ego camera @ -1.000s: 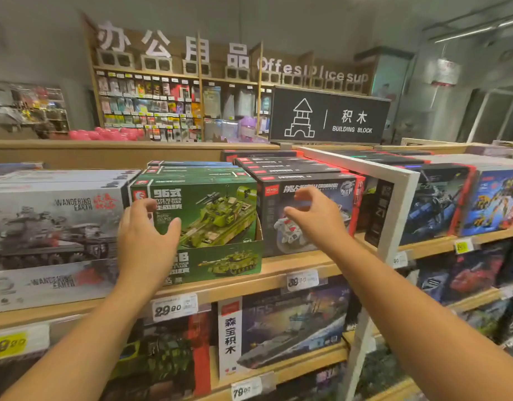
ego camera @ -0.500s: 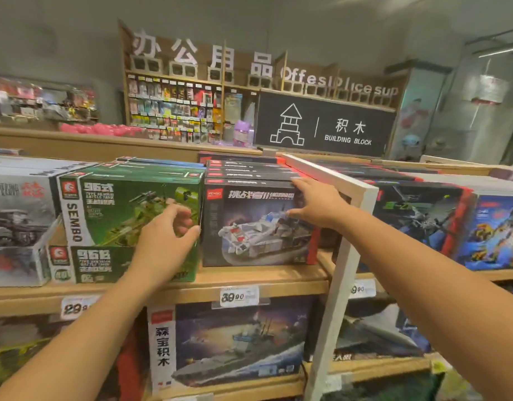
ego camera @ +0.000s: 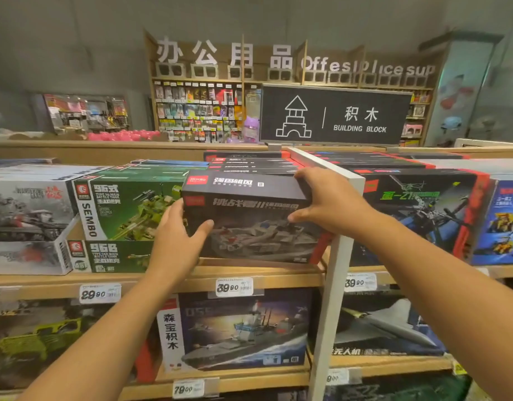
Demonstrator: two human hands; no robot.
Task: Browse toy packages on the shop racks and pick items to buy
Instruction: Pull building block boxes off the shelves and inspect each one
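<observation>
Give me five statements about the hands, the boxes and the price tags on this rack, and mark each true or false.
1. Both hands hold the black box. True: left hand, right hand.
2. The green box sits right of the black box. False: it sits left.
3. The tag under the black box reads 39.90. True.
4. The sign reads "Office Supplies". False: it reads "Building Block".
5. The warship box is on the top shelf. False: it stands on the shelf below.

black box (ego camera: 249,215): glossy printed card | shelf (ego camera: 191,280): matt pale wood
</observation>
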